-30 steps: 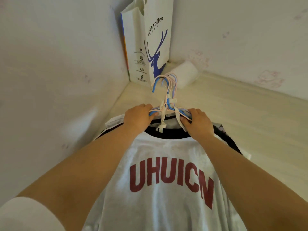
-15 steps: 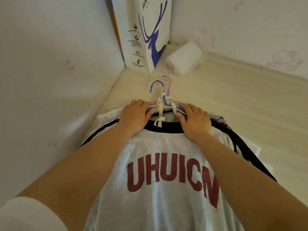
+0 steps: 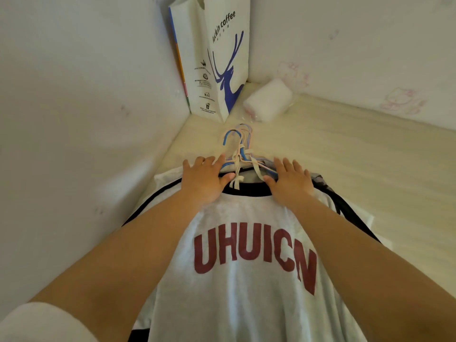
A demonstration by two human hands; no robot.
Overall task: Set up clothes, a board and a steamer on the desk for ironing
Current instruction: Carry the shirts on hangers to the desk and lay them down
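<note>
A white T-shirt (image 3: pixel 246 304) with red letters and a black collar lies flat on the pale desk (image 3: pixel 357 169), on top of other dark clothes. A bunch of blue, pink and white hangers (image 3: pixel 237 146) sticks out from its neck toward the corner. My left hand (image 3: pixel 204 178) rests flat on the left shoulder of the shirt, fingers straight over the hanger arms. My right hand (image 3: pixel 290 180) lies flat on the right shoulder the same way. No board or steamer is in view.
A white paper coffee bag (image 3: pixel 217 60) with a blue deer stands in the corner of the two walls. A white wrapped pack (image 3: pixel 269 99) lies beside it. A wall runs close along the desk's left edge.
Both hands have let go of the hangers and now lie flat with fingers straight. The clothes and hangers have come down onto the desk.
</note>
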